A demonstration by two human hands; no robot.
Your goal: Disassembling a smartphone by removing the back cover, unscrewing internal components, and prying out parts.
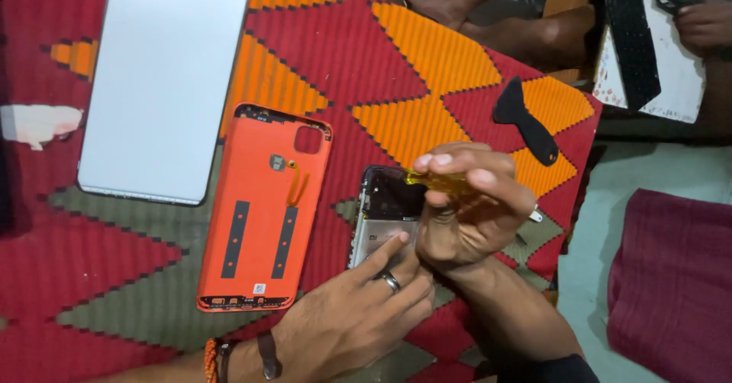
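White tablet [156, 85], black plastic scraper [526, 123], black keyboard [633, 43].

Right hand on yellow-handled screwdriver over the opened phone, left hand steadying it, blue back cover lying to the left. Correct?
Not quite: the back cover is orange, not blue, per the head view. The rest holds: right hand grips the yellow-handled screwdriver over the opened phone, left hand steadies it.

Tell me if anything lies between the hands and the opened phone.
Nothing visible does. The left hand already presses a finger on the opened phone, and the right hand sits directly over it, gripping a yellow-handled screwdriver. The orange back cover lies apart, beside it.
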